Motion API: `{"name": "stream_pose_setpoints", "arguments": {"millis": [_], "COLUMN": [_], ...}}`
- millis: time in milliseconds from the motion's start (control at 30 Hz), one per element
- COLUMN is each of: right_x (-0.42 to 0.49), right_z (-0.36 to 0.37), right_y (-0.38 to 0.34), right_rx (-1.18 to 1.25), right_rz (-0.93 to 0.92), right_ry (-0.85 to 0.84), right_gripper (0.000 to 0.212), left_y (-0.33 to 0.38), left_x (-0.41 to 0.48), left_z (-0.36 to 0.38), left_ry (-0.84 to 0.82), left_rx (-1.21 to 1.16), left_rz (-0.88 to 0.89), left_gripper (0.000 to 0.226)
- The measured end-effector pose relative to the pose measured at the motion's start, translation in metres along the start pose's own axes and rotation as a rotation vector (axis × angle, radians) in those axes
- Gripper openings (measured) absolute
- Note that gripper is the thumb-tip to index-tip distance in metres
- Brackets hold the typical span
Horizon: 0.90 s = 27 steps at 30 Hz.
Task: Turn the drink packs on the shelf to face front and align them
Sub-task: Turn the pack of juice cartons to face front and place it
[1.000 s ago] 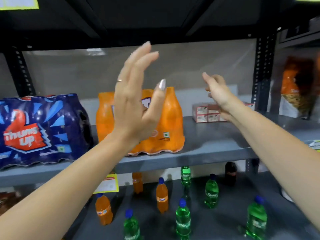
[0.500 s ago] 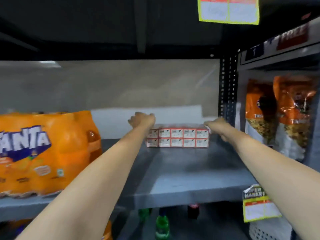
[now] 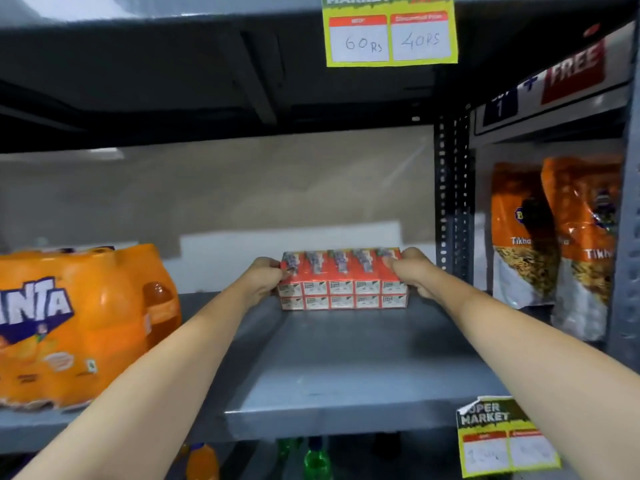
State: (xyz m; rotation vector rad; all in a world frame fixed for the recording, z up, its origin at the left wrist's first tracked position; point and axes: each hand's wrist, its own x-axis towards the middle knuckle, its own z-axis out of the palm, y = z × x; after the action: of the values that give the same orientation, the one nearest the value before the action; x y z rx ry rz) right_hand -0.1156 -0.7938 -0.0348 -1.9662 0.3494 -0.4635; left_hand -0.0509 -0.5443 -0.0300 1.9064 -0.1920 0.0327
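Grey shelf (image 3: 346,375) lies bare from its front edge back to one red carton pack (image 3: 341,282) near the rear edge. Left hand (image 3: 261,280) is closed around the pack's left end, right hand (image 3: 412,271) around its right end, tipping its top forward. Five cartons across, two rows. One orange Fanta pack (image 3: 79,323) sits toward the left edge, well apart. Half a second ago the pack sat flat with both hands on top.
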Motion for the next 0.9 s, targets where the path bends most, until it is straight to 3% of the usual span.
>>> {"name": "stream_pose_setpoints", "arguments": {"millis": [67,133,167,267,367,500,667,900], "right_x": [-0.007,-0.016,-0.021,-0.035,-0.045,-0.052,-0.069,-0.13], "right_z": [-0.004,-0.01,-0.014,-0.022,-0.027,-0.032,-0.031,-0.027], "right_y": [0.002,0.004,0.005,0.008,0.005,0.002,0.005,0.002], "right_rx": [-0.025,0.028,0.069,0.1,0.124,0.264,0.236,0.127], "right_rz": [-0.061,-0.11,-0.126,-0.129,-0.03,0.025,-0.006,-0.155], "right_ry": [0.025,0.033,0.035,0.064,-0.08,-0.206,-0.197,-0.073], "right_gripper": [0.026,0.011,0.015,0.04,0.063,0.099,0.072,0.065], "left_y": [-0.007,-0.012,-0.013,-0.022,-0.029,-0.027,-0.025,-0.013], "left_x": [-0.012,-0.023,-0.027,-0.039,-0.047,-0.05,-0.039,-0.027], "left_z": [-0.008,-0.015,-0.017,-0.022,-0.024,-0.026,-0.024,-0.006], "left_ry": [-0.002,0.034,0.051,0.07,0.056,0.008,0.079,0.079], "left_rx": [-0.01,-0.007,0.001,0.073,0.125,-0.072,-0.076,-0.203], "left_rz": [0.076,0.141,0.166,0.211,0.203,0.15,0.078,-0.056], "left_gripper": [0.041,0.048,0.05,0.053,0.053,0.038,0.033,0.031]}}
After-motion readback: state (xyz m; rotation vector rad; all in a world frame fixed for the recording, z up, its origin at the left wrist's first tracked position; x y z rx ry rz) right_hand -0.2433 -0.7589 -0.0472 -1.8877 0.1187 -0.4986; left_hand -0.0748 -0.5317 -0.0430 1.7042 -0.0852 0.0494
